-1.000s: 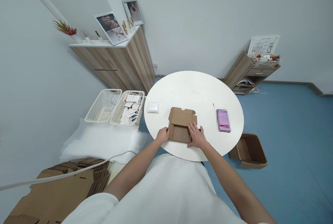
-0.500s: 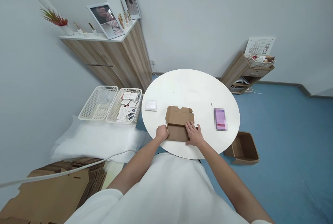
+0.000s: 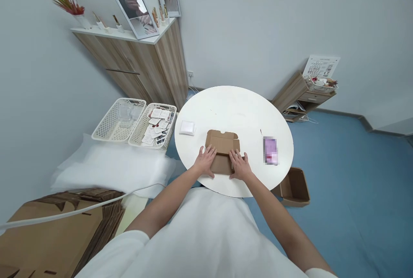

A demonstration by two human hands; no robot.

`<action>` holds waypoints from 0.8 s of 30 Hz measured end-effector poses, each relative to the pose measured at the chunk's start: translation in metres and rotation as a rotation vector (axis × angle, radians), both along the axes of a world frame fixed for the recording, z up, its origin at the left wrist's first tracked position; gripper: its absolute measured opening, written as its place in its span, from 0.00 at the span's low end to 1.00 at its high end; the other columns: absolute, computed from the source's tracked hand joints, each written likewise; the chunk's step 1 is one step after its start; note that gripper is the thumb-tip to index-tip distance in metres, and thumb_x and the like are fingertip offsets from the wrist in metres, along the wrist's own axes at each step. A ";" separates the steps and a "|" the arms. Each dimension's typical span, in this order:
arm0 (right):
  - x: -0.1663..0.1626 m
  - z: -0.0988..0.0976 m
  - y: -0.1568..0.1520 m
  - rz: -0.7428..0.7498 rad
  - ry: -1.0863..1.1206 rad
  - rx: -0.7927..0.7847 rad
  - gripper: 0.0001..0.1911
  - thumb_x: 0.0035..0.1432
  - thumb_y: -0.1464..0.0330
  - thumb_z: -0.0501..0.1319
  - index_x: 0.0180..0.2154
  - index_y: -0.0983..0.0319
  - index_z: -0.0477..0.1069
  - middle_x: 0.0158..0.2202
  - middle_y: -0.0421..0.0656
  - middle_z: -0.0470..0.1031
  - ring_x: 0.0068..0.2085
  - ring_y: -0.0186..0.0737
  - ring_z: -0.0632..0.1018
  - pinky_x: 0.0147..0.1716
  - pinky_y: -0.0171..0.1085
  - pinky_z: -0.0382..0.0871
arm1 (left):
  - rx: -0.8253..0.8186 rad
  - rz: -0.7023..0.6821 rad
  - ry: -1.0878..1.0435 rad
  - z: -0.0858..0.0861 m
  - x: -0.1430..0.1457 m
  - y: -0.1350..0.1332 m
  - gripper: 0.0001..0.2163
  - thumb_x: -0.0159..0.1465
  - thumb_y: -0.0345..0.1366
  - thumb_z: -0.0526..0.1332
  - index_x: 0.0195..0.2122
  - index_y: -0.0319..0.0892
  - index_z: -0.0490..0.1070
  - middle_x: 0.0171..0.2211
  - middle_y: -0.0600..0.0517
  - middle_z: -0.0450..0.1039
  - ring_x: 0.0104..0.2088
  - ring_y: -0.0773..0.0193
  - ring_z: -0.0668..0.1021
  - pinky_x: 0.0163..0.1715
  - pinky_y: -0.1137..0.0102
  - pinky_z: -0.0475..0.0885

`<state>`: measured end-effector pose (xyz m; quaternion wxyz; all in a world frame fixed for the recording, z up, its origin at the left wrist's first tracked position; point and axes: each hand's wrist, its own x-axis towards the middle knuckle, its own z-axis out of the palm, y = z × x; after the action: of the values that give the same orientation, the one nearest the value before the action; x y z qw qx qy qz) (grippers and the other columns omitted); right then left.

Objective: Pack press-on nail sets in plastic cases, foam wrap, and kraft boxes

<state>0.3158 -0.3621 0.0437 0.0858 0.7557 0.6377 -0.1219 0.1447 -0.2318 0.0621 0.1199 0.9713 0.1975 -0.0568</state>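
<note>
A small brown cardboard box (image 3: pixel 222 144) lies on the white round table (image 3: pixel 232 106), its lid laid back on the far side and its inside facing up. Over its left wall rests my left hand (image 3: pixel 205 162), fingers spread and stretched forward. My right hand (image 3: pixel 240 166) lies on the right wall in the same way, fingers apart and touching the cardboard. Left of the box sits a small white stack (image 3: pixel 187 128) of what looks like thin packets. To the right is a purple item (image 3: pixel 270 150), blurred by pixels.
Two white baskets stand left of the table, one (image 3: pixel 156 127) holding cards, the other (image 3: pixel 112 123) a clear container. Below them lie white wrapping sheets (image 3: pixel 112 164) and flat cardboard pieces (image 3: pixel 54 230). An open carton (image 3: pixel 295 186) is on the floor at right.
My left hand has gone from gripping the box's left wall to lying spread over it. My right hand stays on the right wall. The view has shifted slightly.
</note>
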 end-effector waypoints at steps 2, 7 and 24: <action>0.001 0.006 -0.004 -0.011 0.050 0.029 0.62 0.30 0.51 0.66 0.61 0.61 0.34 0.63 0.48 0.35 0.62 0.52 0.30 0.56 0.56 0.30 | -0.010 -0.007 0.039 -0.002 0.004 0.003 0.54 0.34 0.55 0.65 0.60 0.38 0.45 0.60 0.40 0.46 0.60 0.43 0.42 0.55 0.49 0.33; 0.011 0.007 -0.034 -0.529 0.278 0.244 0.50 0.43 0.49 0.57 0.61 0.59 0.36 0.63 0.50 0.33 0.62 0.53 0.40 0.55 0.56 0.41 | -0.036 0.019 0.031 -0.007 0.001 0.002 0.53 0.35 0.55 0.65 0.60 0.39 0.45 0.60 0.40 0.47 0.60 0.43 0.42 0.55 0.49 0.34; 0.010 0.018 -0.046 -0.865 0.817 0.452 0.21 0.49 0.68 0.48 0.46 0.63 0.64 0.44 0.46 0.71 0.35 0.38 0.74 0.34 0.37 0.69 | -0.115 0.063 -0.015 -0.010 0.027 -0.012 0.54 0.32 0.56 0.65 0.60 0.39 0.46 0.60 0.39 0.47 0.60 0.41 0.43 0.54 0.47 0.34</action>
<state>0.3257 -0.4077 0.0613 -0.3829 0.8371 0.2660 -0.2863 0.1716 -0.2440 0.0520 0.1788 0.9565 0.2234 -0.0572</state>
